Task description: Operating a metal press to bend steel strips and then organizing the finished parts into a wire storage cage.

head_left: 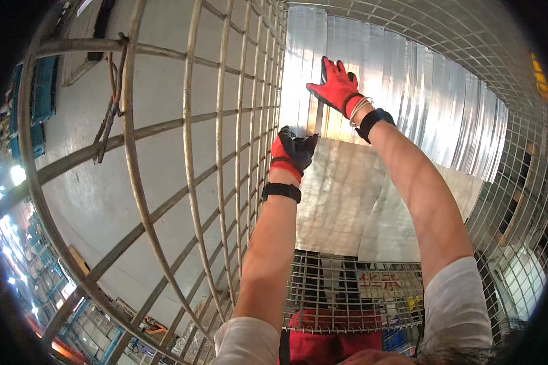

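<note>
My left hand (292,152), in a red glove with black fingers and palm, is at the near end of the leftmost metal strips, close beside the cage's left wire wall. Its fingers are curled; what they hold, if anything, is hidden. Farther up and to the right, my right hand (336,86), gloved alike, reaches over the shiny metal strips (402,91) with its fingers spread. These long silvery strips lie side by side across the far part of the wire cage. Nearer to me, duller flat metal sheets (332,194) show below their ends.
The wire mesh wall (189,146) of the cage rises along my left, with a twisted wire (111,103) tied to it. More mesh (511,201) stands on the right. A low mesh side (323,292) with a sign (380,280) lies between me and the sheets.
</note>
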The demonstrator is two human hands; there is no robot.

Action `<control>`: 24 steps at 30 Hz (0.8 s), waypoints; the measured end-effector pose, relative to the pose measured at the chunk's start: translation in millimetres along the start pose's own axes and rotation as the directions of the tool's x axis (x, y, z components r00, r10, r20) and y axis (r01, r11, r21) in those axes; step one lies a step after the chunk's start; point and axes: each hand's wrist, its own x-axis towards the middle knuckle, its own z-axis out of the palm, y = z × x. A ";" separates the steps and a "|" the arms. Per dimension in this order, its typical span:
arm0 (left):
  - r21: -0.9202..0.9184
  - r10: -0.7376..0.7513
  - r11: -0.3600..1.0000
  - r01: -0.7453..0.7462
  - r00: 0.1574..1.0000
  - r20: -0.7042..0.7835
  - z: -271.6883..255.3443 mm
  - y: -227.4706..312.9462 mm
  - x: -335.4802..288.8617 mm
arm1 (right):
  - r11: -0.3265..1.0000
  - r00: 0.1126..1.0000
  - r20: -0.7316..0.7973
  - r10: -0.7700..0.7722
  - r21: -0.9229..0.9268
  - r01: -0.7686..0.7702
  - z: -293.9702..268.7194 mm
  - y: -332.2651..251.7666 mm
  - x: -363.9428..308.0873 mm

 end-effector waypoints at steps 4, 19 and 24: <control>-0.697 -0.293 0.679 0.230 0.956 0.030 10.9 8.5 -2.2 | 0.998 0.999 0.047 0.024 0.051 -0.026 2.1 -2.2 -0.1; -0.639 -0.292 0.714 0.285 0.951 0.098 18.9 35.2 -11.3 | 0.988 0.962 -0.262 -0.075 0.108 0.107 3.4 8.1 1.6; -0.615 -0.223 0.720 0.322 0.946 0.234 14.4 43.5 -15.7 | 0.964 0.948 -0.318 0.014 0.257 0.072 -2.9 23.1 -3.9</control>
